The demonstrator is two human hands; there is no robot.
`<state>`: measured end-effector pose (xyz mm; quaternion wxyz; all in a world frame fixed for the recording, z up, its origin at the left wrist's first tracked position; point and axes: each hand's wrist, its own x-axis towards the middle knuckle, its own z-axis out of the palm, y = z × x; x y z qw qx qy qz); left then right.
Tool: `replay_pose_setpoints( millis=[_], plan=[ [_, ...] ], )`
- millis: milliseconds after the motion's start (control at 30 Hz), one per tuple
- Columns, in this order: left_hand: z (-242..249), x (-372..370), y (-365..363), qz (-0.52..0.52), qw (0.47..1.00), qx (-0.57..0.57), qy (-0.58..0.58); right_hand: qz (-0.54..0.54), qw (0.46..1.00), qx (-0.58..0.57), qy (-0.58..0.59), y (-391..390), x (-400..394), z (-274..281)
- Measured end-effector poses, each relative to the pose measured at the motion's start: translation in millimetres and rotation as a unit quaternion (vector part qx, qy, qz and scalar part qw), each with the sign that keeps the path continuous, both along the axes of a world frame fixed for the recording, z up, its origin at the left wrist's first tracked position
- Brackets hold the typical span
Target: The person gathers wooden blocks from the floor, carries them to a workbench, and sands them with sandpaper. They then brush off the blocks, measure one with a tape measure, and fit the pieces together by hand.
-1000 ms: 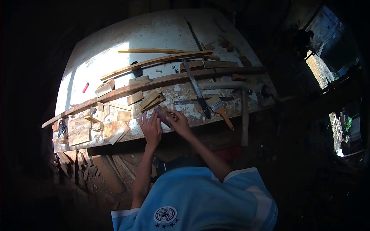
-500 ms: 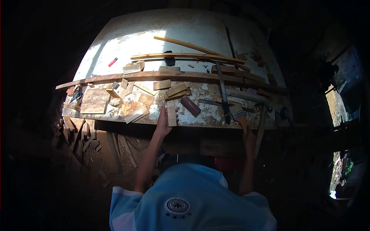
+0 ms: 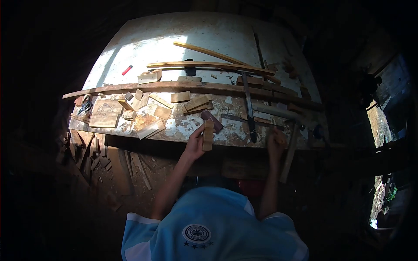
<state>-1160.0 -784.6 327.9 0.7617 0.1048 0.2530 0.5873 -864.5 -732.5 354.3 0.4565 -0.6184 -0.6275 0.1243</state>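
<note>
The person's left hand (image 3: 194, 144) holds a small wooden block (image 3: 208, 135) upright at the near edge of the table (image 3: 148, 26); its fingers are pinched around the block, with most of the tips hidden behind it; the block's lower end reaches past the table edge, so a loose pinch could let it drop to the floor.

The right hand (image 3: 275, 145) is curled near that same edge, by something orange-brown; blur and shadow hide whether its fingers grip this or merely touch it; if the grip is weak, that thing could slip down too.

The curled dark red sheet (image 3: 212, 121) lies just behind the block; a careless push of the block might shove it into the metal bar (image 3: 248, 102); the long stick (image 3: 289, 156) juts over the edge beside the right hand, where a sweep of the forearm could knock it off.
</note>
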Motion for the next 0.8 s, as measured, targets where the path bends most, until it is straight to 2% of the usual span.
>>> replay_pose_setpoints(
  millis=[33, 133, 200, 267, 333, 367, 400, 467, 500, 600, 633, 733, 767, 800],
  plan=[
    [6, 4, -4, 0.007, 1.000, -0.011, 0.005, 0.048, 0.998, 0.026, -0.014, -3, -9, 16],
    [9, 11, -10, -0.001, 1.000, -0.011, 0.018, 0.244, 0.954, -0.003, 0.177, -36, -68, 74],
    [15, 22, -9, -0.005, 1.000, -0.002, 0.021, 0.313, 0.944, 0.016, 0.101, -56, -103, 80],
    [13, 24, -9, 0.022, 0.999, -0.036, -0.015, 0.452, 0.891, -0.045, 0.006, -68, -111, 67],
    [-8, 5, -14, 0.047, 0.996, -0.076, -0.026, 0.454, 0.859, -0.225, 0.075, -70, -106, 93],
    [-23, -5, -17, 0.021, 0.995, -0.069, -0.066, 0.448, 0.829, -0.315, 0.113, -74, -106, 101],
    [-22, -6, -17, 0.022, 0.996, -0.064, -0.062, 0.434, 0.871, -0.206, 0.096, -73, -113, 96],
    [-15, 1, -21, 0.024, 0.996, -0.059, -0.059, 0.388, 0.920, 0.012, 0.056, -73, -128, 82],
    [-8, 3, -25, 0.022, 0.998, -0.036, -0.048, 0.477, 0.863, -0.131, 0.102, -73, -123, 84],
    [-12, -1, -19, 0.034, 0.996, -0.055, -0.055, 0.449, 0.844, -0.241, 0.168, -77, -119, 76],
    [-8, 0, -19, 0.044, 0.997, -0.058, -0.034, 0.389, 0.872, -0.208, 0.212, -80, -121, 79],
    [10, 11, -25, 0.078, 0.994, -0.073, 0.023, 0.384, 0.922, 0.037, 0.025, -79, -135, 81],
    [4, 9, -25, 0.079, 0.991, -0.041, 0.098, 0.476, 0.873, -0.083, 0.073, -87, -133, 89],
    [5, 7, -26, 0.084, 0.990, -0.069, 0.093, 0.465, 0.867, -0.136, 0.115, -90, -130, 92]
  ],
)
